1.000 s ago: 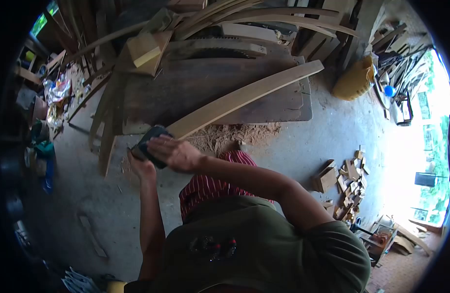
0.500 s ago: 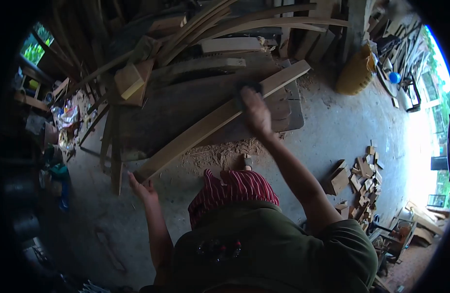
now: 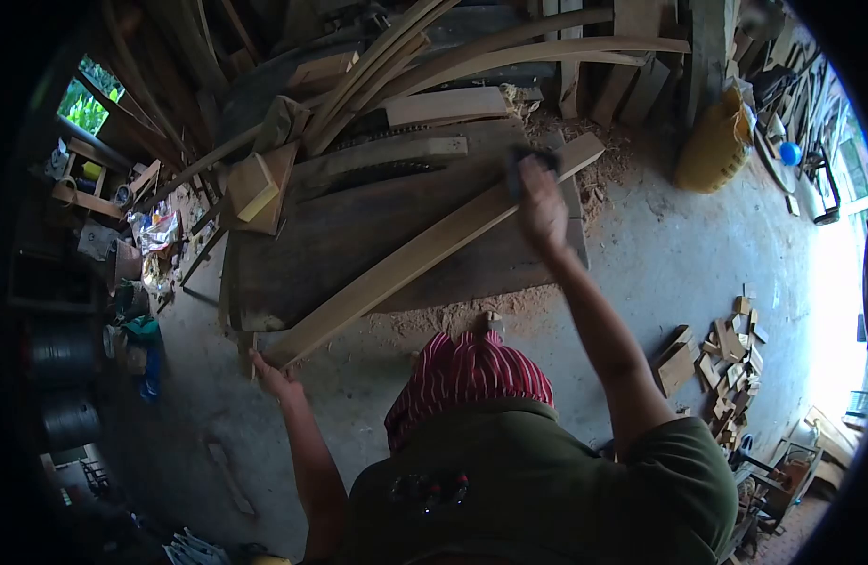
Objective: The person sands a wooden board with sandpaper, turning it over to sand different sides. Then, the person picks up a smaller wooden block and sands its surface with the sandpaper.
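Observation:
A long, slightly curved wooden board (image 3: 396, 271) lies slantwise over the dark workbench (image 3: 325, 226), its near end jutting past the bench edge. My left hand (image 3: 275, 377) is closed on that near end, at the lower left. Toward the far end, my right hand (image 3: 543, 209) is closed on a dark hand-sized pad (image 3: 530, 168), like sandpaper, which lies over the board's upper face. Motion smears the pad's outline. Behind the board, a shorter curved wooden piece (image 3: 396, 158) rests on the bench.
Long bent strips (image 3: 434, 68) arch over the back of the bench. A block (image 3: 253, 188) stands at its left. Shavings (image 3: 453, 315) litter the floor. At right are a yellow sack (image 3: 712, 151) and a pile of offcuts (image 3: 730, 358).
My right hand has slid with the dark pad along the board toward its far end. My left hand keeps hold of the near end. The view has shifted slightly.

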Demonstrator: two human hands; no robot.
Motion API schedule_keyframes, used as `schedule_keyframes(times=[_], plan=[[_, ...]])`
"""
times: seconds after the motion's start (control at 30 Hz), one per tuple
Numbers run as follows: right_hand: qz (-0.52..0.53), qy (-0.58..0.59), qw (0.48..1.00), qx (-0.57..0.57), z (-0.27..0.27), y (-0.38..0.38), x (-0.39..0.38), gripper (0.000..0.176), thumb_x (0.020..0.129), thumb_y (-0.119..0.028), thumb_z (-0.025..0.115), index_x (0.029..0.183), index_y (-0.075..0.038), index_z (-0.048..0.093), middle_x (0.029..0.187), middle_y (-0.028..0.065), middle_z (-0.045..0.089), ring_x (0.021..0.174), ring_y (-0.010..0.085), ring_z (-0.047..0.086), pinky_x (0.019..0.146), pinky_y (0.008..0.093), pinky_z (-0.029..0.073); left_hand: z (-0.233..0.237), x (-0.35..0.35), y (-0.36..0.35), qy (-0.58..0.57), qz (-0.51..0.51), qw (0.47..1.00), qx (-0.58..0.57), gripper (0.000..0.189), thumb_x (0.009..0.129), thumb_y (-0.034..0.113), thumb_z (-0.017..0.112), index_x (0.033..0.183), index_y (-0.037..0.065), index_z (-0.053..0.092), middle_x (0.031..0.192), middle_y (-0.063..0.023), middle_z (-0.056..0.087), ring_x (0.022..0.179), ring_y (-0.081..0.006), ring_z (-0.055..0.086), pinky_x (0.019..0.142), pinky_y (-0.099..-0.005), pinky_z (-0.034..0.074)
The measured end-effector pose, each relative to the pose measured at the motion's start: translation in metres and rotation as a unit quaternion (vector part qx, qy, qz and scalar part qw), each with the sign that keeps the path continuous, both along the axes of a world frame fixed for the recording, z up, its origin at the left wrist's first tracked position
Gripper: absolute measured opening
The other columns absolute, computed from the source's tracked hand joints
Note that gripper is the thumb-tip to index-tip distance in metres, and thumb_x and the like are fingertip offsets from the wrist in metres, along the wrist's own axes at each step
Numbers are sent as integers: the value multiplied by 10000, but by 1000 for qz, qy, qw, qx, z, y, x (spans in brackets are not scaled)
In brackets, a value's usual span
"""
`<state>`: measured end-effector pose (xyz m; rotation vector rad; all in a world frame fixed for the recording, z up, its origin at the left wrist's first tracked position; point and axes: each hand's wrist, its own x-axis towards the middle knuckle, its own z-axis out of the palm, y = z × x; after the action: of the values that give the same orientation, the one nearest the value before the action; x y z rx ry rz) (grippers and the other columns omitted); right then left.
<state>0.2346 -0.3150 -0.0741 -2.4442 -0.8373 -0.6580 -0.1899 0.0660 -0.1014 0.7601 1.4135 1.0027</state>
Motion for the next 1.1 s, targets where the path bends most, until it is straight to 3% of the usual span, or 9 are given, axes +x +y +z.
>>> schedule_keyframes(times=[0.1, 0.3, 0.37, 0.43, 0.63, 0.73, 0.77, 0.87, 1.1], plan=[[176, 75, 980, -51, 29, 11, -51, 511, 853, -9, 436, 1356, -37, 520, 1434, 160, 495, 1349, 298, 454, 1165, 430, 307, 0, 3, -1, -25, 11, 1000, 2, 688, 864, 550, 684, 1290, 27, 549, 1204, -68, 605, 964, -179, 633, 661, -283, 499], [-76, -7, 997, -8, 0, -96, 122, 413, 954, -150, 435, 1330, -8, 526, 1394, 205, 515, 1252, 383, 512, 1083, 483, 368, -5, -2, 7, 18, 14, 1000, 11, 646, 826, 589, 711, 1169, 53, 599, 888, -14, 639, 584, -74, 538, 431, -229, 368], [-232, 347, 902, 112, 7, -122, 166, 467, 995, -365, 394, 1142, 6, 636, 1150, 250, 648, 1086, 456, 593, 941, 486, 462, -13, -8, 12, 1, -5, 1000, 10, 646, 825, 585, 714, 1166, 49, 599, 895, -15, 637, 584, -74, 537, 431, -230, 367], [-244, 264, 911, 201, -18, -142, 192, 477, 969, -432, 490, 994, 10, 668, 774, 225, 681, 864, 362, 697, 730, 461, 497, -11, -10, 16, -9, -8, 1000, 8, 645, 825, 581, 718, 1164, 45, 599, 901, -15, 635, 583, -74, 535, 432, -231, 365], [-63, 603, 653, 454, -10, -139, 181, 521, 956, -498, 561, 1322, -130, 518, 1252, 145, 559, 1083, 292, 612, 737, 507, 606, 32, -13, 16, 115, -158, 977, -79, 748, 829, 663, 645, 1261, 62, 538, 996, -85, 654, 810, -216, 663, 684, -327, 559], [25, 589, 689, 421, -34, -152, 202, 527, 947, -488, 582, 1316, -114, 534, 1278, 111, 544, 1114, 251, 581, 722, 374, 612, 5, -37, 42, 80, -246, 963, -82, 807, 788, 679, 644, 1344, 120, 473, 1180, -96, 576, 1016, -267, 616, 847, -442, 536], [145, 450, 810, 348, -88, -169, 230, 527, 972, -448, 557, 1375, -113, 507, 1291, 93, 542, 1112, 209, 571, 774, 328, 582, 26, -18, 20, 61, -230, 967, -85, 811, 764, 609, 683, 1377, 135, 441, 1280, -92, 515, 1096, -282, 568, 896, -466, 514], [142, 588, 561, 565, -64, -152, 235, 491, 1014, -389, 478, 1375, -57, 493, 1274, 128, 590, 1170, 249, 560, 980, 404, 461, 20, -1, 19, -150, -152, 977, -8, 559, 818, 438, 618, 1271, 116, 558, 1185, -92, 582, 1084, -275, 575, 924, -476, 492], [44, 583, 534, 610, -70, -142, 242, 524, 1006, -431, 484, 1329, -19, 509, 1291, 132, 587, 1187, 291, 560, 1057, 434, 419, 15, 26, -3, -285, 15, 956, 66, 394, 899, 422, 487, 1010, 78, 644, 959, -53, 649, 893, -252, 610, 777, -439, 500]])
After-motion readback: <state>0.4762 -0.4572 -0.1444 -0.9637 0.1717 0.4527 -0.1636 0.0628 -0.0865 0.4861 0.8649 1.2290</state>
